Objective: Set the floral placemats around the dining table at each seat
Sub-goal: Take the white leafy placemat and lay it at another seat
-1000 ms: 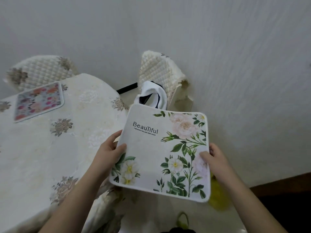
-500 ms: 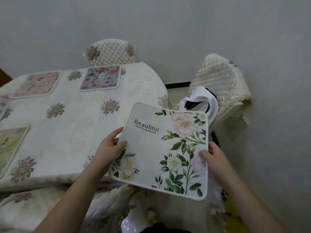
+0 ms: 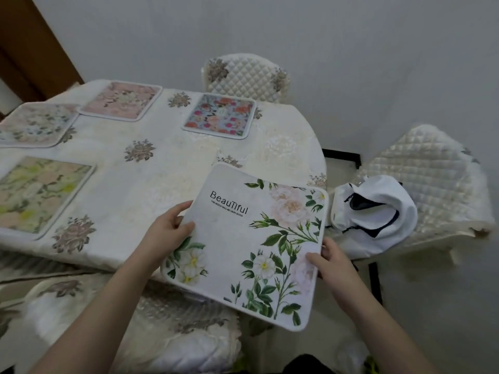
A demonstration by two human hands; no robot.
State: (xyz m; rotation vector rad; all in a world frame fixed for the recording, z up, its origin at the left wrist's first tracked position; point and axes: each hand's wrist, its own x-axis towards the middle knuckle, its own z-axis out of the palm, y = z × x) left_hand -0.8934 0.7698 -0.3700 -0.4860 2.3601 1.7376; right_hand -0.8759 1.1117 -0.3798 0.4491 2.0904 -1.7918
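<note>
I hold a white placemat point(image 3: 243, 238) printed with green leaves, pale roses and the word "Beautiful" over the near right corner of the dining table point(image 3: 167, 163). My left hand point(image 3: 167, 230) grips its left edge, thumb on top. My right hand point(image 3: 330, 259) pinches its right edge. Its far part hangs above the tablecloth, its near part past the table's edge. Several floral placemats lie on the table: a multicoloured one point(image 3: 220, 116), a pink one point(image 3: 122, 99), a pale one point(image 3: 37, 124) and a green-peach one point(image 3: 37, 193).
Quilted cream chairs stand at the far side point(image 3: 245, 74), at the right point(image 3: 429, 179) and close below me point(image 3: 151, 327). A white and dark bag point(image 3: 375, 209) lies on the right chair's seat. A grey wall runs behind, and a brown door frame point(image 3: 32, 44) is at the top left.
The view has swung left, showing more of the table and its laid mats. Still in both hands, the white placemat has moved from beside the right chair to over the table's corner.
</note>
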